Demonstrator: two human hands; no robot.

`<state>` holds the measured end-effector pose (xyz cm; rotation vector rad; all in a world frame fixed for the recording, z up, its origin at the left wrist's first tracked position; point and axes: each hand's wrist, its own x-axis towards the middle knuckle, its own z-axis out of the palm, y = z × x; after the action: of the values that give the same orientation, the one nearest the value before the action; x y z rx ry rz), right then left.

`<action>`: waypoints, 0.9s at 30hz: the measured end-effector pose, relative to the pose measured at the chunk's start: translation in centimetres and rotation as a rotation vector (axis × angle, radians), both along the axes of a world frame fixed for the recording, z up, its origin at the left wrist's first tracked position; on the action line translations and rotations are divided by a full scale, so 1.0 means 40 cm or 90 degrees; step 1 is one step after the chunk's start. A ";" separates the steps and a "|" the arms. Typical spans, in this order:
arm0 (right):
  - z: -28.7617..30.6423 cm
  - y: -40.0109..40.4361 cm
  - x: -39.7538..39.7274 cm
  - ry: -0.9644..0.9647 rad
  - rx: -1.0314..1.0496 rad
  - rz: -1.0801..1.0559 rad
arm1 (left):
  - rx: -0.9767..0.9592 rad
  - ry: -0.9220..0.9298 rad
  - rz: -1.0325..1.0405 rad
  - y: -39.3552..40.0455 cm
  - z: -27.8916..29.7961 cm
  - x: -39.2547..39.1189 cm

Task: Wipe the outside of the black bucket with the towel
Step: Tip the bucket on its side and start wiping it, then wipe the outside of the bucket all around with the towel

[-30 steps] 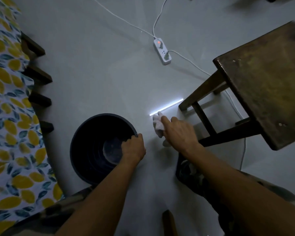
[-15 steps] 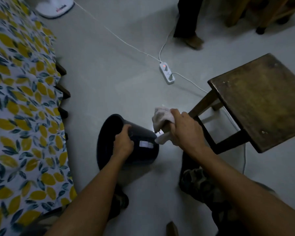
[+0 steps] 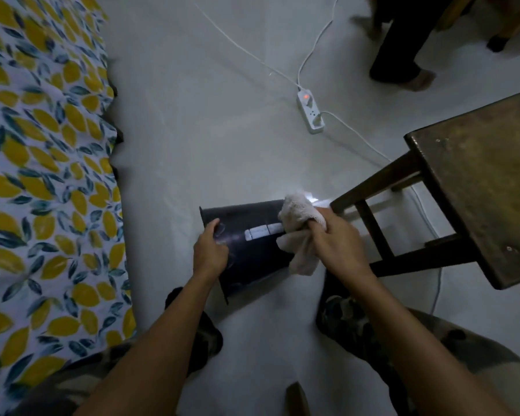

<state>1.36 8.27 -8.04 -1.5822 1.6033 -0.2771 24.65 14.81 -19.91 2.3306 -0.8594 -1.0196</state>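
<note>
The black bucket lies tipped on its side on the pale floor, its rim toward nine o'clock and its base toward three o'clock. The left hand grips the rim end, fingers curled over the edge. The right hand is closed around a white towel, pressing it against the bucket's outer wall near the base. A wooden stool stands just beside it at three o'clock. A power strip lies at one o'clock, well apart.
</note>
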 end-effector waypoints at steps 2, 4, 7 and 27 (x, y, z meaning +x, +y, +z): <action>-0.041 -0.001 0.014 0.028 0.056 -0.023 | 0.059 -0.019 -0.101 0.006 -0.024 0.032; -0.069 0.009 0.025 0.031 0.053 -0.009 | 0.126 -0.093 -0.202 0.010 -0.042 0.053; -0.088 0.031 0.043 0.059 0.010 0.057 | 0.198 -0.333 -0.362 -0.006 -0.049 0.063; -0.496 0.021 0.209 0.203 -0.288 0.644 | 0.120 -0.339 -0.512 -0.047 -0.129 0.111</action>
<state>9.73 9.10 -27.87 -2.6723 0.7781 0.1910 29.08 12.93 -25.07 2.4840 -2.1008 -0.7581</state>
